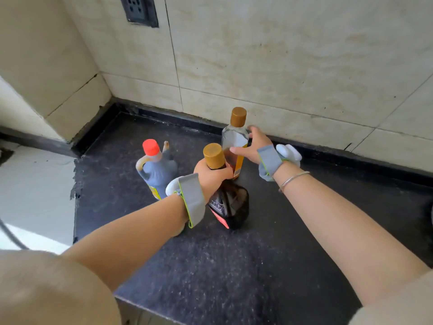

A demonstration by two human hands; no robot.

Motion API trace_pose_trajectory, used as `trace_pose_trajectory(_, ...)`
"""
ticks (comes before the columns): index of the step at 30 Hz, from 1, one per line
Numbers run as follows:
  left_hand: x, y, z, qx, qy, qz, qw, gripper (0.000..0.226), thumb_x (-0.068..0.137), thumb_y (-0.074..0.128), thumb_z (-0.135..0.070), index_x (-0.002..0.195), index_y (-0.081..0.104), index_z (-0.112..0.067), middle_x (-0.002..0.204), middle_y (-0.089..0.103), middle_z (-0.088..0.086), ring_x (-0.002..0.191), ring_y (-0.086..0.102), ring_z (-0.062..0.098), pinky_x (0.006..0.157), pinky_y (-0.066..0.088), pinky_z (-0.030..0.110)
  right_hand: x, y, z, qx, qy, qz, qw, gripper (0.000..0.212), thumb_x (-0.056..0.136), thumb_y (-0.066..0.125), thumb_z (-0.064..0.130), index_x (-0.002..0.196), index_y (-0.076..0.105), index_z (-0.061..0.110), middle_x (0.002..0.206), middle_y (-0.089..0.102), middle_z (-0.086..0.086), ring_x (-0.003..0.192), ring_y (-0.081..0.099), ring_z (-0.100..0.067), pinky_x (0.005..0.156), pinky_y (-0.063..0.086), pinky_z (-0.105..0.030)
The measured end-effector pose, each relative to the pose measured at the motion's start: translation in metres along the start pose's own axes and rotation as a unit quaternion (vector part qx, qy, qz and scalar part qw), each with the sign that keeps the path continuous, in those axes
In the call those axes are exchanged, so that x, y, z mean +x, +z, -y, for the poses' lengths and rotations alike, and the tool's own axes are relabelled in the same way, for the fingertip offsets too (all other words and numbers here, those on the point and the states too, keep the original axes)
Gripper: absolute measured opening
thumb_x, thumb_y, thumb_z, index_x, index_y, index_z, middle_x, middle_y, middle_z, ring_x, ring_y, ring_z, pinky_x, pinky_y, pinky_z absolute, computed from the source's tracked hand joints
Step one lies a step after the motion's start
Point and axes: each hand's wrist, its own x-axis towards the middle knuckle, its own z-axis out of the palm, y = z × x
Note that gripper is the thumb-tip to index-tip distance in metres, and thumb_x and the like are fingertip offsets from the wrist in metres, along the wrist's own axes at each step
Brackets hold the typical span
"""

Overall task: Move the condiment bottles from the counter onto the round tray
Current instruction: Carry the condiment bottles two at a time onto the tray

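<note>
Three condiment bottles stand close together on the black counter (269, 266) near the tiled corner. My left hand (212, 174) grips the neck of a dark-brown bottle with a gold cap (230, 207), which tilts toward me. My right hand (251, 146) wraps around the upper body of a tall clear bottle with amber liquid and a gold cap (234, 137), thumb in front, fingers behind. A grey jug-shaped bottle with a red cap and a handle (157, 170) stands untouched at the left. No round tray is in view.
Beige tiled walls (281, 55) close the counter at the back and left, with a dark socket (139, 10) high up. Lower to the left lies a white surface (35, 184) with a black cable (9, 233). Both wrists carry grey straps with white devices.
</note>
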Motion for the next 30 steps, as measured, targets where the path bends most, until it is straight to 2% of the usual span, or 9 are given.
trace_pose_trajectory(3, 0.004, -0.011, 0.004, -0.004, 0.004, 0.013, 1.000, 0.031, 0.068, 0.059, 0.008, 0.053, 0.053, -0.018, 0.067, 0.057, 0.004, 0.062, 0.050, 0.014, 0.065, 0.044, 0.024, 0.016, 0.020, 0.007, -0.008, 0.002, -0.029, 1.000, 0.074, 0.074, 0.073, 0.032, 0.132, 0.035, 0.005, 0.131, 0.052, -0.018, 0.116, 0.052, -0.037, 0.093, 0.044, -0.040)
trace_pose_trajectory(6, 0.007, -0.020, 0.009, -0.016, 0.009, 0.025, 1.000, 0.035, 0.070, 0.057, 0.011, 0.053, 0.053, -0.020, 0.065, 0.057, 0.000, 0.060, 0.051, 0.011, 0.059, 0.046, 0.012, 0.025, 0.031, 0.006, -0.011, 0.019, -0.076, 0.997, 0.062, 0.076, 0.071, 0.031, 0.123, 0.043, 0.003, 0.121, 0.058, -0.019, 0.108, 0.056, -0.038, 0.079, 0.042, -0.033)
trace_pose_trajectory(9, 0.008, -0.028, 0.011, -0.039, 0.018, 0.026, 0.999, 0.034, 0.068, 0.058, 0.009, 0.054, 0.053, -0.021, 0.065, 0.058, 0.002, 0.062, 0.053, 0.013, 0.065, 0.046, 0.019, 0.026, 0.034, 0.004, -0.021, 0.019, -0.101, 0.994, 0.056, 0.075, 0.071, 0.029, 0.117, 0.047, 0.001, 0.114, 0.061, -0.021, 0.103, 0.058, -0.038, 0.073, 0.038, -0.030)
trace_pose_trajectory(14, -0.002, -0.028, 0.009, -0.043, 0.033, 0.046, 0.997, 0.036, 0.063, 0.060, 0.004, 0.045, 0.059, -0.027, 0.065, 0.058, 0.001, 0.064, 0.054, 0.013, 0.067, 0.046, 0.021, 0.001, 0.022, -0.009, -0.033, 0.040, -0.120, 0.991, 0.059, 0.076, 0.072, 0.027, 0.122, 0.047, 0.000, 0.119, 0.060, -0.022, 0.107, 0.057, -0.039, 0.073, 0.035, -0.029)
trace_pose_trajectory(17, -0.010, -0.017, 0.009, -0.041, 0.036, 0.038, 0.998, 0.038, 0.066, 0.057, 0.013, 0.051, 0.054, -0.021, 0.064, 0.056, 0.001, 0.059, 0.054, 0.009, 0.064, 0.044, 0.022, -0.027, 0.006, -0.022, -0.040, 0.057, -0.126, 0.990, 0.057, 0.076, 0.072, 0.026, 0.120, 0.049, 0.001, 0.118, 0.061, -0.021, 0.105, 0.058, -0.037, 0.072, 0.036, -0.028)
trace_pose_trajectory(21, -0.029, 0.011, 0.008, 0.000, 0.031, 0.033, 0.999, 0.014, 0.055, 0.056, -0.002, 0.050, 0.048, -0.012, 0.059, 0.049, 0.005, 0.058, 0.044, 0.019, 0.062, 0.037, 0.027, -0.070, -0.029, -0.039, -0.044, 0.068, -0.130, 0.988, 0.049, 0.073, 0.073, 0.026, 0.113, 0.054, 0.004, 0.112, 0.064, -0.016, 0.100, 0.059, -0.034, 0.070, 0.037, -0.028)
trace_pose_trajectory(23, -0.036, 0.024, 0.012, 0.014, 0.029, 0.029, 0.999, 0.009, 0.056, 0.056, -0.005, 0.058, 0.048, -0.005, 0.063, 0.046, 0.010, 0.063, 0.039, 0.021, 0.063, 0.035, 0.031, -0.090, -0.045, -0.044, -0.052, 0.073, -0.123, 0.988, 0.051, 0.073, 0.073, 0.028, 0.114, 0.053, 0.004, 0.114, 0.063, -0.016, 0.103, 0.059, -0.034, 0.072, 0.038, -0.028)
trace_pose_trajectory(27, -0.065, 0.068, 0.009, 0.022, 0.027, 0.044, 0.998, 0.016, 0.056, 0.057, -0.007, 0.054, 0.044, -0.014, 0.057, 0.042, 0.002, 0.056, 0.036, 0.019, 0.057, 0.033, 0.026, -0.152, -0.087, -0.070, -0.031, 0.087, -0.144, 0.985, 0.057, 0.073, 0.074, 0.025, 0.121, 0.050, 0.006, 0.119, 0.061, -0.016, 0.108, 0.057, -0.033, 0.082, 0.043, -0.032)
trace_pose_trajectory(30, -0.098, 0.116, 0.002, 0.013, 0.032, 0.063, 0.997, 0.026, 0.061, 0.059, -0.001, 0.051, 0.041, -0.016, 0.054, 0.040, 0.000, 0.053, 0.035, 0.019, 0.055, 0.031, 0.026, -0.206, -0.122, -0.091, -0.037, 0.093, -0.145, 0.984, 0.057, 0.073, 0.074, 0.024, 0.122, 0.049, 0.007, 0.121, 0.060, -0.016, 0.110, 0.056, -0.033, 0.091, 0.046, -0.037)
